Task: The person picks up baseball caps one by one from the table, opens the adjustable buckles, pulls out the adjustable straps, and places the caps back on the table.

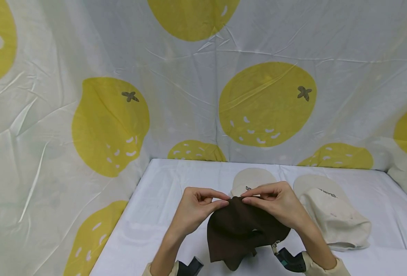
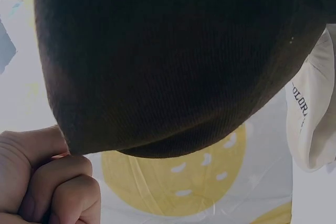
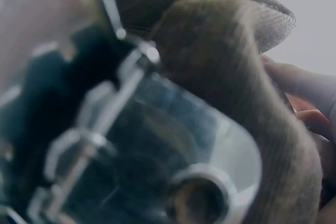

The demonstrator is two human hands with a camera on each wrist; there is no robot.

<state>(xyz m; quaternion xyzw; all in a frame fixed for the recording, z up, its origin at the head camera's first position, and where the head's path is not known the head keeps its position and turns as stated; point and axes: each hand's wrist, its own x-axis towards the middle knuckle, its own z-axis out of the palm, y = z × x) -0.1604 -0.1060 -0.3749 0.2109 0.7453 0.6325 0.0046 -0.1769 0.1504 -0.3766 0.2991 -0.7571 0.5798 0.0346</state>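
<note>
A dark brown cap (image 1: 244, 234) of fine-ribbed cloth hangs in front of me above the white table. My left hand (image 1: 198, 209) pinches its upper edge between thumb and fingertips. Close beside it, my right hand (image 1: 276, 203) pinches the same edge, the two sets of fingertips nearly meeting. In the left wrist view the brown cap (image 2: 157, 66) fills most of the picture, with the left fingers (image 2: 73, 187) at its lower corner. In the right wrist view ribbed cloth (image 3: 210, 51) shows with the right fingers (image 3: 304, 87) behind it; a blurred, shiny buckle-like piece (image 3: 173, 140) covers the lower left.
Two beige caps lie on the white-covered table (image 1: 148, 214). One beige cap (image 1: 253, 178) is partly hidden behind my hands; the other beige cap (image 1: 334, 218) lies to the right, with dark lettering. A white curtain (image 1: 182, 96) printed with yellow lemons surrounds the table.
</note>
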